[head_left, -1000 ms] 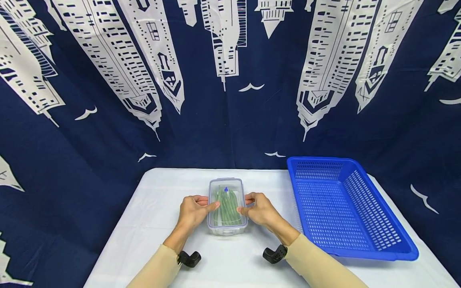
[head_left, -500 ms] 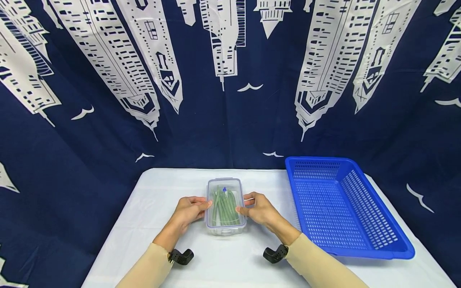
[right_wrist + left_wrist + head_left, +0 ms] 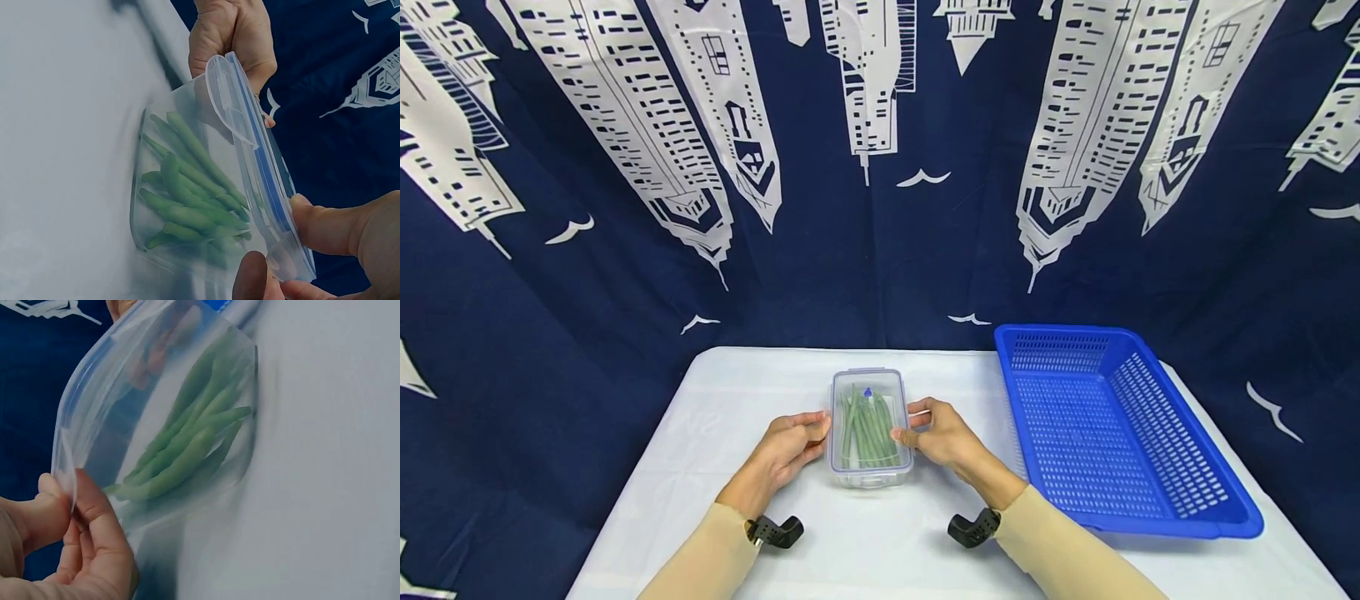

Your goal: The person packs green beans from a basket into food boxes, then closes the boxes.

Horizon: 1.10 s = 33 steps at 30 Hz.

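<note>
A clear food container point(image 3: 871, 482) with a blue-edged lid point(image 3: 868, 379) stands at the middle of the table. Green beans point(image 3: 868, 433) lie inside it. My left hand point(image 3: 786, 450) is at its left side; in the left wrist view its thumb and fingers pinch a clear clip point(image 3: 64, 465) at the lid's edge. On the opposite side my right hand point(image 3: 946, 437) grips the lid's right edge, thumb on top and fingers below. In the right wrist view another clear clip point(image 3: 226, 103) stands out from the lid.
A blue perforated basket point(image 3: 1093, 433) stands to the right, behind my right forearm. White cloth covers the table point(image 3: 745, 383). A dark blue curtain point(image 3: 865, 250) printed with white buildings hangs close behind the table.
My left thumb has slid off the lid's top to its left edge, and the left hand has drawn back slightly to the left. My right hand keeps its hold.
</note>
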{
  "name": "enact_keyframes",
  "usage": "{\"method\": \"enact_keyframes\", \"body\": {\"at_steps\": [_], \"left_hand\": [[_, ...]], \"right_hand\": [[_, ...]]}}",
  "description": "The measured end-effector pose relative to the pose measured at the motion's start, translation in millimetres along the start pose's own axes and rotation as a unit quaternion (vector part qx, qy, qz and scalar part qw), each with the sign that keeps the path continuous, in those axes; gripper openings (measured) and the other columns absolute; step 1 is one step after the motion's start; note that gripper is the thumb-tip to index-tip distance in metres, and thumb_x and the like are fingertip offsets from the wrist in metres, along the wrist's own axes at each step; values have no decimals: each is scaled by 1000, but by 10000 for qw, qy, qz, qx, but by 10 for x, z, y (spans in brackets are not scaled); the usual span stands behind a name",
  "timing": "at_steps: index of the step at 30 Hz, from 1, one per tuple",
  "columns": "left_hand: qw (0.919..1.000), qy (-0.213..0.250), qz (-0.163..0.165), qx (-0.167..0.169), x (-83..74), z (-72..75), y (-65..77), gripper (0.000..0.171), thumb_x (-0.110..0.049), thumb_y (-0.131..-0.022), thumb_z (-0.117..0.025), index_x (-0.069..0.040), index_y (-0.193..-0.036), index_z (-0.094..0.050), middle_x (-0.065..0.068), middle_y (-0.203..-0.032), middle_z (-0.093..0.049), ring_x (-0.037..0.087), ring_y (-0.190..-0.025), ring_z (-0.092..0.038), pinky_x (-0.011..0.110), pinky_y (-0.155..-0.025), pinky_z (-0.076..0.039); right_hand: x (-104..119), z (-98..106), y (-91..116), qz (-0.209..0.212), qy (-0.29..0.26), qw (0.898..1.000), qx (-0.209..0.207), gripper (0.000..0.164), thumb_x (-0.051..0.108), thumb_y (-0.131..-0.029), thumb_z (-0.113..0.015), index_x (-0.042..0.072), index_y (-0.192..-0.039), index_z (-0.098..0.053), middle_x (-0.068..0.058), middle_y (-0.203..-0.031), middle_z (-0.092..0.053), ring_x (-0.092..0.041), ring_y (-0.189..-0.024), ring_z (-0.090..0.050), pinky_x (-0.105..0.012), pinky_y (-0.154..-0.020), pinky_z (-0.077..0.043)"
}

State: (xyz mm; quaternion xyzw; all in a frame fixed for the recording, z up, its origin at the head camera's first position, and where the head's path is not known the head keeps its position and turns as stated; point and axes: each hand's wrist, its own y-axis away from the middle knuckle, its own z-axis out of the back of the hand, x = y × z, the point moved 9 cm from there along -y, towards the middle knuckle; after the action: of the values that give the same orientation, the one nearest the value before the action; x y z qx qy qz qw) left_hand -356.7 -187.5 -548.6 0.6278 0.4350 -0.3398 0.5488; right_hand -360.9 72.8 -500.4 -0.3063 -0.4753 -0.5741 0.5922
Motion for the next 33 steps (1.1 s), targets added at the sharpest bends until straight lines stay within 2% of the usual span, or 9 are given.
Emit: {"method": "enact_keyframes", "body": {"at_steps": [4,7,11,14,16,20,23,26,33], "left_hand": [[9999,28,26,116,-10,7,-19,36,0,-113,-73,11,-146,-66,-1,-97,-74,9,-89,-67,19,-76,-60],[9998,-177,-75,87,-68,17,11,36,1,-111,-74,12,-145,-67,0,-98,-75,8,-87,-69,19,-75,-63],[9964,-664,-428,-322,-197,62,98,30,1,-107,-82,11,-134,-75,3,-98,-79,7,-82,-73,21,-74,-67],[9887,-1127,-721,-674,-288,86,184,22,-2,-105,-86,9,-123,-82,8,-97,-85,8,-77,-76,23,-73,-69],[9853,-1311,-820,-723,-313,66,228,21,-6,-106,-87,8,-121,-85,12,-99,-86,10,-79,-77,27,-76,-71],[9788,-1695,-894,-729,-345,11,293,31,-18,-101,-94,5,-120,-86,15,-107,-88,13,-85,-81,35,-83,-74],[9736,-1938,-930,-764,-364,-12,312,43,-22,-92,-102,5,-122,-85,14,-107,-90,14,-87,-83,34,-83,-73],[9749,-1876,-860,-839,-346,4,318,47,-18,-88,-105,6,-123,-84,13,-106,-89,13,-86,-82,31,-82,-71],[9842,-1461,-587,-809,-234,23,272,39,-15,-90,-102,4,-120,-86,9,-107,-89,10,-88,-80,30,-87,-70]], "right_hand": [[2,15,2,-1,38,10000,18,58,10,-100,-94,-9,-147,-67,-27,-131,-72,-28,-101,-75,-38,-87,-67],[10,14,10,-15,78,10000,42,58,12,-100,-93,-7,-147,-67,-26,-132,-72,-27,-101,-74,-38,-88,-66],[28,12,17,1,168,9998,54,58,13,-101,-93,-7,-148,-66,-26,-134,-72,-28,-102,-75,-39,-89,-66],[29,13,23,11,256,9997,43,58,14,-101,-93,-8,-148,-66,-26,-135,-71,-28,-104,-74,-40,-91,-66],[27,18,27,2,279,9996,8,57,14,-101,-93,-8,-147,-67,-26,-135,-72,-28,-107,-72,-40,-92,-65],[46,5,29,78,279,9996,-3,56,12,-101,-92,-10,-146,-67,-26,-134,-72,-30,-111,-71,-41,-94,-65],[70,-2,25,147,289,9995,-14,55,12,-101,-92,-11,-145,-68,-27,-133,-72,-32,-115,-71,-43,-96,-66],[82,-12,25,168,274,9995,7,54,11,-101,-92,-11,-144,-68,-27,-132,-72,-33,-117,-70,-44,-98,-65],[63,-20,45,121,301,9995,-37,52,12,-100,-93,-9,-142,-69,-26,-132,-72,-36,-122,-68,-50,-105,-61]]}}
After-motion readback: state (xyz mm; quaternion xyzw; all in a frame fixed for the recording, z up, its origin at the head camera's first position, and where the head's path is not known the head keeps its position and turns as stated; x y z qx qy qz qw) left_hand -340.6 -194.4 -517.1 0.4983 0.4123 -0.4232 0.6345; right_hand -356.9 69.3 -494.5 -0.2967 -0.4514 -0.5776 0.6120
